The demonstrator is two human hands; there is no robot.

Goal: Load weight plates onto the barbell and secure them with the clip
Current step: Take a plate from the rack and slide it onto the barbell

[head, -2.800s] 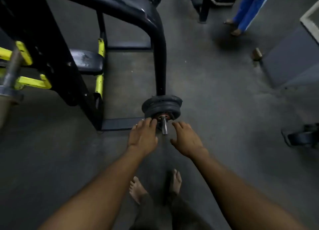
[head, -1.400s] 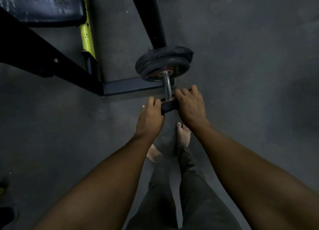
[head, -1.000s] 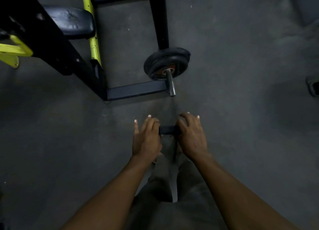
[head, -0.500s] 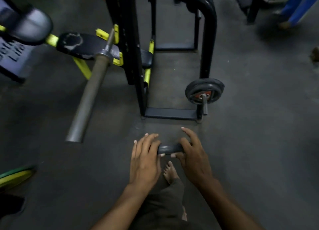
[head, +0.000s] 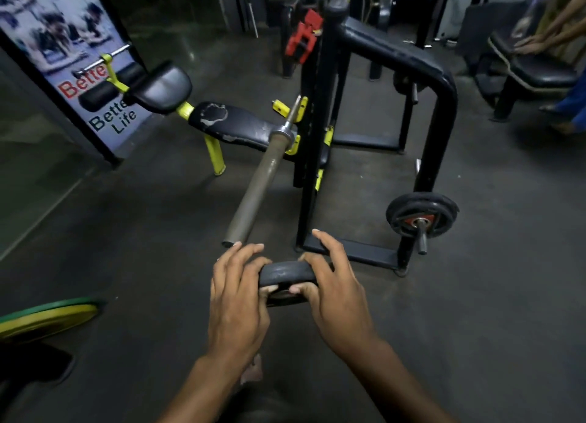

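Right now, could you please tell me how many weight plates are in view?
3: a small black plate held in both hands, black plates on the storage peg (possibly stacked), and a green-yellow plate at left.

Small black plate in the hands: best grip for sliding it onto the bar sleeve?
Grip the small black plate by its rim on opposite sides, as the left hand and right hand do, coming from left and right. That probably leaves its centre hole free for the end of the barbell sleeve.

left hand (head: 236, 299) and right hand (head: 333, 291) gripping small weight plate (head: 287, 272), barbell (head: 257, 181) sleeve just beyond
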